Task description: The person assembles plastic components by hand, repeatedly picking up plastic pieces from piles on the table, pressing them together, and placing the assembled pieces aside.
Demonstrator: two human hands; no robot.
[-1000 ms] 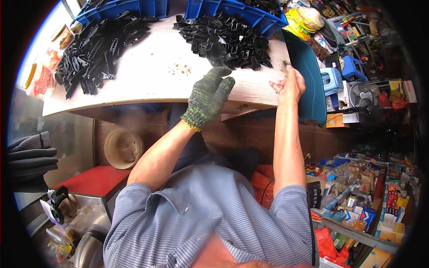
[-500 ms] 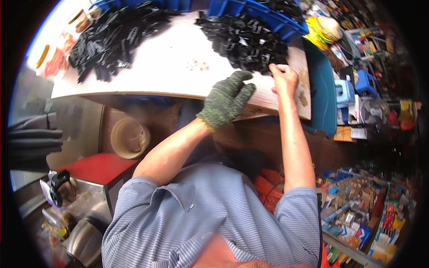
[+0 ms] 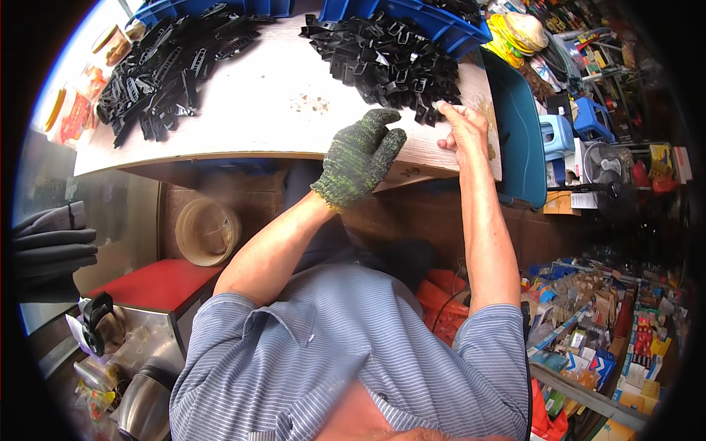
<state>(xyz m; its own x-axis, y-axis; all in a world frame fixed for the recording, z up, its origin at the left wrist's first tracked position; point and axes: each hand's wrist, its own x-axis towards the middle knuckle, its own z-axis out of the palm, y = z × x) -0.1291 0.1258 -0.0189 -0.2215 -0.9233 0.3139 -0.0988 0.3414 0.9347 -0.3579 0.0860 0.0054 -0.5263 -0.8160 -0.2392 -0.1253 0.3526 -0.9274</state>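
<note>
A knitted dark green glove covers my left hand (image 3: 359, 158), which hovers over the table's near edge. Its thumb and fingers are apart, with nothing visible between them. My bare right hand (image 3: 468, 132) is at the near right corner of a heap of black plastic clips (image 3: 393, 62). The fingertips are drawn together beside the closest clips and the other fingers are curled; whatever they hold is too small or hidden to make out. A second heap, of longer black plastic pieces (image 3: 165, 70), lies on the left of the pale tabletop (image 3: 250, 103).
Blue crates (image 3: 448, 33) stand behind the heaps. A teal bin (image 3: 523, 140) adjoins the table's right side. Clear jars (image 3: 73, 114) line the left end. On the floor, a round bucket (image 3: 208, 231) sits near a red-topped cabinet (image 3: 151, 283). Cluttered goods (image 3: 588, 353) fill the right.
The whole view has shifted slightly, so the table and heaps appear a little further left. My right fingers have changed pose slightly at the heap's edge; the left hand keeps nearly the same shape.
</note>
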